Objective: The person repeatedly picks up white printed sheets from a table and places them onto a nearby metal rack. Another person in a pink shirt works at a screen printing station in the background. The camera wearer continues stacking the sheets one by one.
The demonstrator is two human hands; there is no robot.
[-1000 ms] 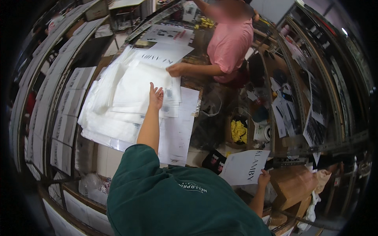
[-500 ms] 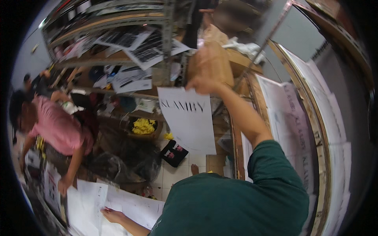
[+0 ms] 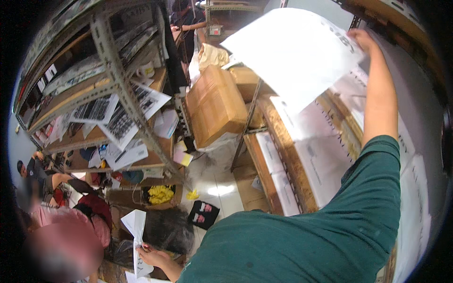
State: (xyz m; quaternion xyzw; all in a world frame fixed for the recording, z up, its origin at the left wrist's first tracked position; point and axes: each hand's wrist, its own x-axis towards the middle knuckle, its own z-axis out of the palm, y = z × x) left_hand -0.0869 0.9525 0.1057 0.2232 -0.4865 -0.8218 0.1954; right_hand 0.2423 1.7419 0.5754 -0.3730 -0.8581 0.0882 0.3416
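Observation:
Up at the far right, my right hand [image 3: 361,39] grips one edge of a large white printed sheet [image 3: 288,52]. The sheet spreads out to the left of the hand, over the rack, with dark lettering near the gripped edge. Low on the left, my left hand [image 3: 155,257] is closed on another white printed sheet [image 3: 137,224], which stands upright and looks bent or folded. Under the raised sheet, more white printed sheets [image 3: 321,162] lie in rows on the shelves of the wooden-edged rack. My right arm reaches over these rows.
A metal shelving unit [image 3: 101,52] with loose printed papers stands at the left. Taped cardboard boxes [image 3: 217,106] sit in the middle. A box of yellow cloth [image 3: 163,194] and a black printed item [image 3: 204,214] are below. A person in pink [image 3: 94,226] is close on my left; others are farther off.
My right hand has swung right and up with its sheet, from the middle to over the rack. My left hand has lifted a sheet from the table. The view has turned right.

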